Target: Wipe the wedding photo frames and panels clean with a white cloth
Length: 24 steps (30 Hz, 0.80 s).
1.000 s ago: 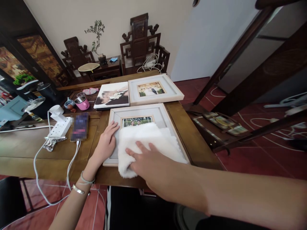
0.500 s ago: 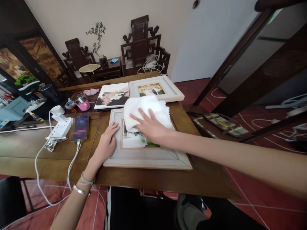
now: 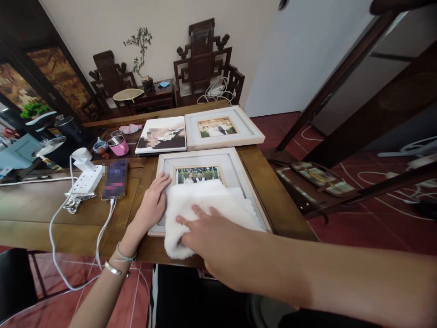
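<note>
A light wooden picture frame point(image 3: 235, 166) lies flat on the table in front of me, with a photo point(image 3: 198, 174) of two people in its middle. My right hand point(image 3: 211, 241) presses a fluffy white cloth point(image 3: 218, 198) against the frame's lower part, its fingers bent into the fabric. The cloth covers the lower photo and hangs past the frame's near edge. My left hand point(image 3: 155, 202) rests on the frame's left border, fingers stretched out and flat. Bracelets circle the left wrist.
Behind the frame lie a second framed photo point(image 3: 249, 125) and a photo panel point(image 3: 170, 145). To the left are a phone point(image 3: 116, 180) on a cable, a white power strip point(image 3: 88, 177) and a pink mug point(image 3: 118, 146). Dark carved chairs point(image 3: 201, 59) stand by the wall.
My right hand has drawn the cloth toward me, from the frame's upper part to its near edge, uncovering the photo's upper part. My left hand has stayed on the left border.
</note>
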Motion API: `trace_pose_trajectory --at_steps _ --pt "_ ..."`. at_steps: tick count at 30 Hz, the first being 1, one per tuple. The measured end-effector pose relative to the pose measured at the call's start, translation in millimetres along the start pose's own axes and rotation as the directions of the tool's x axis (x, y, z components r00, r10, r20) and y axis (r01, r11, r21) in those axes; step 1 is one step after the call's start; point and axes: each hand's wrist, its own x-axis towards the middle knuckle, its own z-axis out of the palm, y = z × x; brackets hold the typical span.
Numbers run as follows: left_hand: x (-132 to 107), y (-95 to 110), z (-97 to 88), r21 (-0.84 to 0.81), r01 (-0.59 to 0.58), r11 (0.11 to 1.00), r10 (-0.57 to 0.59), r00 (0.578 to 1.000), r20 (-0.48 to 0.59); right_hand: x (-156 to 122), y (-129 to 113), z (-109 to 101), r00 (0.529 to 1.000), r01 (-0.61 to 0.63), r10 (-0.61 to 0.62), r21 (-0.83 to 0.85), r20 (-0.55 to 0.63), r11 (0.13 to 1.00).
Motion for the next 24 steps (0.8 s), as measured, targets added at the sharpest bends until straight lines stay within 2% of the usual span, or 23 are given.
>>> trace_pose_trajectory --at_steps 4,7,9,12,14,16,18,20,24 --pt "0.6 0.0 -0.2 -0.009 0.008 1.000 -0.008 1.000 0.003 8.1 12.8 12.0 0.993 0.013 -0.016 -0.021 -0.116 1.000" --pt "0.2 -1.8 0.3 -0.009 -0.006 1.000 0.006 1.000 -0.007 26.1 38.6 18.3 0.977 -0.067 0.038 -0.130 -0.211 0.989" --pt "-0.4 -2.6 0.8 -0.007 -0.015 1.000 0.015 1.000 -0.015 38.9 59.1 14.7 0.957 -0.168 0.107 -0.218 -0.268 0.961" --pt "-1.1 -2.4 1.2 -0.010 -0.021 1.000 0.021 1.000 -0.018 55.2 89.3 0.6 0.901 -0.308 0.165 -0.325 -0.402 0.894" --pt "-1.1 -1.7 1.2 -0.015 -0.024 1.000 0.024 1.000 -0.018 63.8 105.4 -7.8 0.867 -0.354 0.163 -0.350 -0.471 0.867" --pt "-0.9 -1.1 1.1 -0.021 -0.018 1.000 0.018 1.000 -0.016 70.3 114.8 -11.0 0.865 -0.357 0.175 -0.332 -0.471 0.873" --pt "-0.7 -0.9 1.0 -0.025 -0.011 1.000 0.010 1.000 -0.014 73.6 114.8 -8.8 0.878 -0.351 0.201 -0.299 -0.434 0.887" --pt "-0.8 -1.1 1.1 -0.028 -0.009 1.000 0.009 1.000 -0.016 71.7 104.2 -3.3 0.887 -0.348 0.221 -0.273 -0.405 0.897" --pt "-1.1 -1.7 1.2 -0.023 -0.014 1.000 0.014 1.000 -0.021 47.5 59.1 5.7 0.925 -0.281 0.196 -0.238 -0.326 0.930"
